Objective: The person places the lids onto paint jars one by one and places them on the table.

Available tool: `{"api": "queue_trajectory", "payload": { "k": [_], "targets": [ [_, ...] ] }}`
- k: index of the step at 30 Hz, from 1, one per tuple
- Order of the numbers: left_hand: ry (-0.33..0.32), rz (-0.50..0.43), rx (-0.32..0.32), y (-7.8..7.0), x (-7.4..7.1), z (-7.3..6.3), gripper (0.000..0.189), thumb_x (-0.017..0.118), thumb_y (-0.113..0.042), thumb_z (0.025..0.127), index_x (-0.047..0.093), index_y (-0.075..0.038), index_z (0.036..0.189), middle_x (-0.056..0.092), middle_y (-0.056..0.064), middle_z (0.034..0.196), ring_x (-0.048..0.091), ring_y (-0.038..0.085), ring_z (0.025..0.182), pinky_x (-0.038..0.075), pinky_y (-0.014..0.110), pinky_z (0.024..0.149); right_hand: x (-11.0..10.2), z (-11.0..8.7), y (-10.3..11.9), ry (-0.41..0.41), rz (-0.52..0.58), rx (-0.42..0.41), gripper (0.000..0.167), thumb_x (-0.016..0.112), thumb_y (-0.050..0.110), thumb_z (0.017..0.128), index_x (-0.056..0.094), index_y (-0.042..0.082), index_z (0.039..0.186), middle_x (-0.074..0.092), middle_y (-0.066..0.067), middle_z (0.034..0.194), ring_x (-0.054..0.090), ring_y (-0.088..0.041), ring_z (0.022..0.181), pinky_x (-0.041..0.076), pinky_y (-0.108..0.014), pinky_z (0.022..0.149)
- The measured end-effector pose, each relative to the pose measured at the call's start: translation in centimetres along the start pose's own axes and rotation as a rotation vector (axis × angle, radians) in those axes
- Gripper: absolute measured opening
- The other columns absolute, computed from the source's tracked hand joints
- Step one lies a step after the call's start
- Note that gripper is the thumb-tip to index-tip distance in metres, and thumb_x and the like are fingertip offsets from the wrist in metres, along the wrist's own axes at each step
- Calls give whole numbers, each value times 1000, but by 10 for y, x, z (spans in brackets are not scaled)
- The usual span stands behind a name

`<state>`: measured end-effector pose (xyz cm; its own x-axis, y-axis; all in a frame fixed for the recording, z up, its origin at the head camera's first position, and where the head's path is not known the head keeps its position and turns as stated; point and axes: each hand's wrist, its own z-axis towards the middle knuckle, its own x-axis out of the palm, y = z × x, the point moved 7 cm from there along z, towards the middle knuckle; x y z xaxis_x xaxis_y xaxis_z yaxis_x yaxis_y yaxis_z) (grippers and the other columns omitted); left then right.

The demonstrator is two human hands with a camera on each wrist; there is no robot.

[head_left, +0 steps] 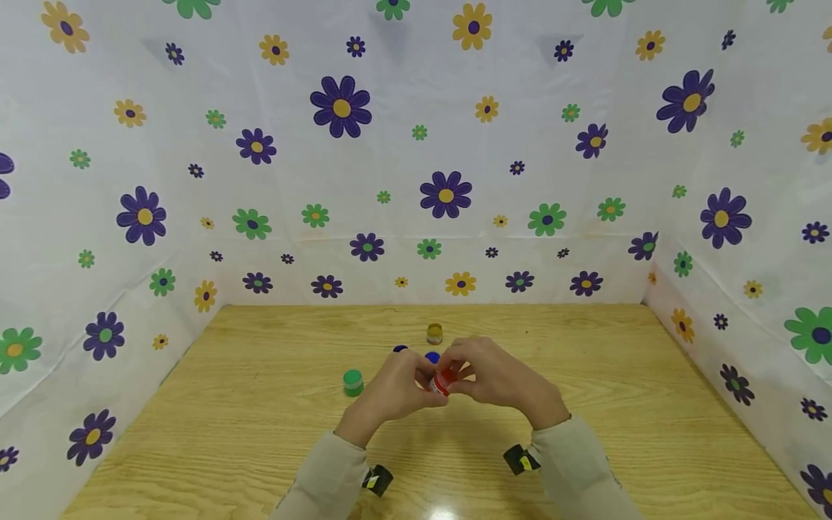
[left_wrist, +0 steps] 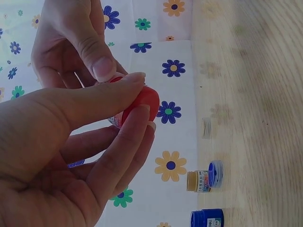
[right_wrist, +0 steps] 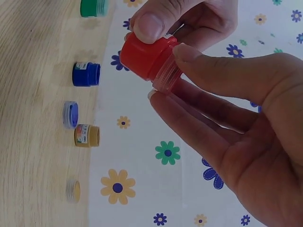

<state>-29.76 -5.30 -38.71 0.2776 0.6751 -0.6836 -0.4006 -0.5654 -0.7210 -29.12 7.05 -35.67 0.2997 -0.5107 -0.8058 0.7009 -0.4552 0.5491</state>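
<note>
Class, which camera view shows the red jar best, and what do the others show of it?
The right wrist view: the red jar appears large, its body and clear lid both visible. The left wrist view shows its red end, partly covered by fingers; the head view shows it only small.

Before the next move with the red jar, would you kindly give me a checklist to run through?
1. Left grip on the red jar: ok, holding its body.
2. Right grip on the clear lid: ok, pinching it.
3. Red jar upright: not ok, tilted between the hands.
4. Clear lid loosened: cannot tell.
5. Blue jar and yellow jar out of the way: ok, both apart from the hands.
6. Green jar capped: ok.
</note>
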Motion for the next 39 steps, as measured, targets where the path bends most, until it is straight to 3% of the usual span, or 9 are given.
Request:
{"api": "queue_trajectory", "payload": {
  "k": [10,19,24,33,36,39],
  "targets": [
    [0,7,14,1,-1,0,20,87,-14,83,79,-4,98,79,7,91,69,12,77,55,22,67,0,2,2,-16,-53,-21,24,78,-3,87,74,8,108,71,-5,107,69,-19,100,61,-32,89],
    [1,12,3,1,0,0,21,88,-15,82,79,-3,98,78,6,92,69,11,78,56,22,68,0,1,0,-2,11,19,23,78,0,88,74,5,110,71,-7,107,69,-20,101,62,-30,88],
    [3,22,5,0,0,0,20,87,-16,83,79,-5,99,78,4,91,67,9,77,56,22,67,1,1,-4,1,-14,28,20,77,5,91,75,5,110,72,-8,106,70,-20,96,62,-26,82],
    [21,29,1,-1,1,0,14,86,-17,84,80,-9,94,75,-2,85,65,7,74,54,21,65,-2,1,-7,-13,-82,76,11,76,17,95,75,8,101,74,0,91,64,-7,79,57,-21,73],
    [29,22,3,0,2,0,14,86,-16,85,80,-9,96,76,-2,86,66,8,75,55,22,67,-1,1,-9,-14,-77,102,14,73,23,97,75,10,98,73,1,84,63,-8,72,54,-21,67],
    [29,17,-1,0,2,0,16,86,-16,85,80,-9,99,77,0,90,68,8,77,56,23,68,-1,1,-10,-16,-70,107,20,70,27,100,75,8,104,74,-1,86,65,-12,73,54,-22,66]
  ]
}}
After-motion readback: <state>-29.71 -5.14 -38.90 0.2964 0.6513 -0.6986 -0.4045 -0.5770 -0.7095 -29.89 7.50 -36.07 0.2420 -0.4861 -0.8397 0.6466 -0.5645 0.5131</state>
